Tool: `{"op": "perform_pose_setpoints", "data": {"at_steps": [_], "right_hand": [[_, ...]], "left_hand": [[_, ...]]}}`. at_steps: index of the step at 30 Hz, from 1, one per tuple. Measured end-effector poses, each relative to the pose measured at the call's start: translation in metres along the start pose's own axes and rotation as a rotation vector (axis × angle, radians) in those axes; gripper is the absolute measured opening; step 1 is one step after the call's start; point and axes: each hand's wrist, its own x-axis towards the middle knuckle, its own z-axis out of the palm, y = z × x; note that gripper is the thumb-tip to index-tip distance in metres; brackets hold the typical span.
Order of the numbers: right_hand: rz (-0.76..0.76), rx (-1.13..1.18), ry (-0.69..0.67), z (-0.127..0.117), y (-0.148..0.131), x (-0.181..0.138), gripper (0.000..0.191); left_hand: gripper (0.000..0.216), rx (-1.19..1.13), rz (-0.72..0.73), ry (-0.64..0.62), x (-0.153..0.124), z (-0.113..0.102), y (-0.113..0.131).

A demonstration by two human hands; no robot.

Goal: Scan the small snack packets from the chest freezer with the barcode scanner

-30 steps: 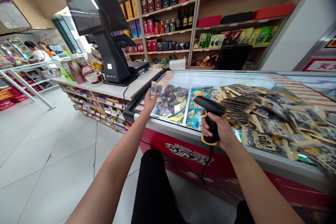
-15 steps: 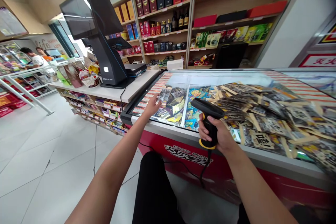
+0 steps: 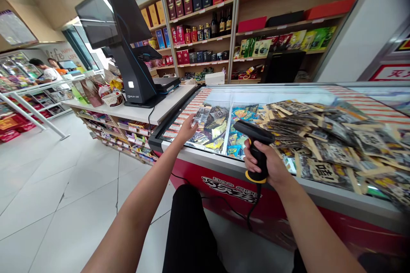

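Note:
My right hand (image 3: 267,164) is wrapped round the yellow-ringed handle of a black barcode scanner (image 3: 254,134), whose head points left over the glass top of a red chest freezer (image 3: 230,187). My left hand (image 3: 186,129) reaches out over the freezer's left end and pinches a small clear packet (image 3: 202,115) just above the glass. A heap of brown and grey snack packets (image 3: 323,143) lies on the lid to the right of the scanner. The scanner's cable hangs down in front of the freezer.
A black till screen on a stand (image 3: 123,38) sits on the white counter (image 3: 160,111) left of the freezer, with snack racks below. Shelves of boxes and bottles (image 3: 205,17) fill the back wall. Two people (image 3: 45,70) stand far left beyond white railings. My dark trouser leg (image 3: 188,230) shows below.
My left hand has carried the small packet to the right, from beside the counter edge to over the freezer glass, and tilted it. The scanner hand has hardly moved.

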Motion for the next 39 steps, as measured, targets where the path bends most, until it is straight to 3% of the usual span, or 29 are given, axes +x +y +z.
{"op": "perform_pose_setpoints", "data": {"at_steps": [7, 13, 16, 20, 24, 28, 33, 39], "right_hand": [[-0.109, 0.066, 0.002, -0.001, 0.006, -0.010, 0.033], [-0.290, 0.141, 0.200, -0.018, -0.005, -0.068, 0.029], [-0.417, 0.193, 0.385, -0.035, -0.017, -0.111, 0.028], [-0.567, 0.252, 0.586, -0.059, -0.031, -0.159, 0.029], [-0.618, 0.274, 0.644, -0.076, -0.035, -0.186, 0.029], [-0.606, 0.275, 0.643, -0.077, -0.033, -0.197, 0.029], [-0.583, 0.274, 0.657, -0.075, -0.034, -0.199, 0.029], [-0.549, 0.290, 0.631, -0.076, -0.027, -0.190, 0.031]], "left_hand": [[0.039, 0.119, 0.066, 0.031, -0.009, -0.004, 0.022], [0.040, 0.211, 0.313, 0.004, -0.022, 0.010, 0.063], [0.039, 0.226, 0.513, 0.020, -0.031, 0.038, 0.100], [0.041, 0.261, 0.759, -0.026, -0.046, 0.096, 0.166], [0.043, 0.351, 0.891, -0.027, -0.046, 0.160, 0.231], [0.048, 0.460, 0.885, -0.062, -0.025, 0.200, 0.275], [0.038, 0.564, 0.836, -0.277, -0.008, 0.211, 0.286], [0.051, 0.518, 0.873, -0.234, -0.022, 0.201, 0.269]]}}
